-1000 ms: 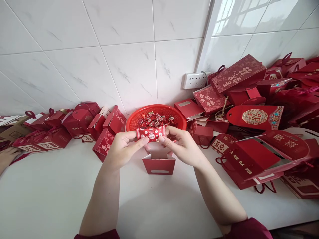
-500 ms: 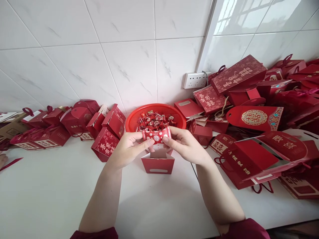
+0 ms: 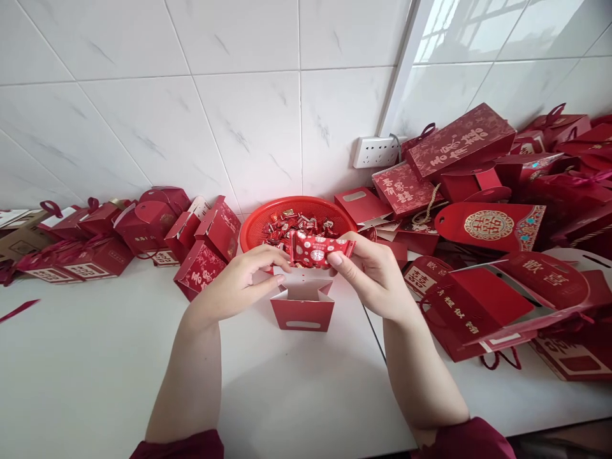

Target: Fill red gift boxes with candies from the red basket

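Packet with a glossy red wrapper and pale round prints (image 3: 312,249) hangs over the far side of an open red cardboard box (image 3: 302,315), before a round red perforated plastic basket (image 3: 249,231). On my feed, the right hand (image 3: 375,280) pinches its right end between thumb and fingers; the left hand (image 3: 241,285) has thumb and fingers parted beside the other end — touching or not, I cannot tell. I judge it light, slick, perhaps crushable — best gripped gently by its ends.
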Demonstrator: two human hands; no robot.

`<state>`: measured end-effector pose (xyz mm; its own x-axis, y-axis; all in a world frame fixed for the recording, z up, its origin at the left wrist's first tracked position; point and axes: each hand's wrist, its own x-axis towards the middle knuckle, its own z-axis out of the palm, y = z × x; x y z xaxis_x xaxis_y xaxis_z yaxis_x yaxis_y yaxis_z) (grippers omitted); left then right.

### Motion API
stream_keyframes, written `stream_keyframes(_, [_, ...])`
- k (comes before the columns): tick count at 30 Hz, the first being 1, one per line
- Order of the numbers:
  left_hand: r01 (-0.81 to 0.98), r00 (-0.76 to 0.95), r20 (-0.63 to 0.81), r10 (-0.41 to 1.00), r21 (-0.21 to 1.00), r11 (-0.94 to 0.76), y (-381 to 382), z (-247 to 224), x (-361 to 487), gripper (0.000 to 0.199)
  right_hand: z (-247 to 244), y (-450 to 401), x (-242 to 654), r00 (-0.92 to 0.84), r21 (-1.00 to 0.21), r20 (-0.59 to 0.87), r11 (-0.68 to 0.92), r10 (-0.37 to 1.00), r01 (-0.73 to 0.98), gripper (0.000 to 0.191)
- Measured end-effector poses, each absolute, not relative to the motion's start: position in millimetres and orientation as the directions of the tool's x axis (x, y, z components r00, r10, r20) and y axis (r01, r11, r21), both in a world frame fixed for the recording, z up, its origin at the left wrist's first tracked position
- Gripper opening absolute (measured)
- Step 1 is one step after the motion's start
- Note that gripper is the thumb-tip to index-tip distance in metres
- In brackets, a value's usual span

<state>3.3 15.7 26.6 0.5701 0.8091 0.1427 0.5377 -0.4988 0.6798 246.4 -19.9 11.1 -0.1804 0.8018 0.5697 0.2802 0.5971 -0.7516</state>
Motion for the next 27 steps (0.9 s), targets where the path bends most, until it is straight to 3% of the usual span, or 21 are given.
stream_keyframes(3, [0.625,0.605,0.066,0.793,0.578,-0.525,20.3,22.9,2.8,0.022,10.3,-19.4,247.6,-0.258,-0.699,0.5,0.561,0.827,0.443,0.028])
stream_keyframes(6, [0.647,0.618,-0.02,0.786,0.58,-0.495,22.7,18.0,3.6,0.028,5.8,-16.6,246.6,-0.378,-0.612,0.297,0.479,0.877,0.629,0.015])
stream_keyframes(8, [0.654,0.627,-0.07,0.776,0.587,-0.477,22.9,16.4,3.6,0.027,2.2,-14.7,244.8,-0.373,-0.572,0.238,0.44,0.897,0.692,0.011])
stream_keyframes(13, [0.679,0.626,-0.096,0.774,0.555,-0.481,22.0,16.9,1.9,0.024,0.7,-13.0,241.9,-0.37,-0.585,0.239,0.437,0.898,0.683,0.014])
stream_keyframes(20, [0.675,0.629,-0.104,0.77,0.565,-0.475,22.3,15.9,0.4,0.036,7.8,-57.2,254.8,-0.371,-0.559,0.253,0.448,0.893,0.697,0.009])
stream_keyframes(24, [0.69,0.621,-0.111,0.776,0.547,-0.474,22.3,15.1,-1.7,0.037,-25.0,-114.1,261.8,-0.505,-0.531,-0.053,0.404,0.861,0.745,0.025])
stream_keyframes(27, [0.679,0.622,-0.094,0.777,0.558,-0.476,23.2,13.7,-3.3,0.038,-68.0,-149.7,259.7,-0.394,-0.533,-0.35,0.165,0.85,0.83,0.036])
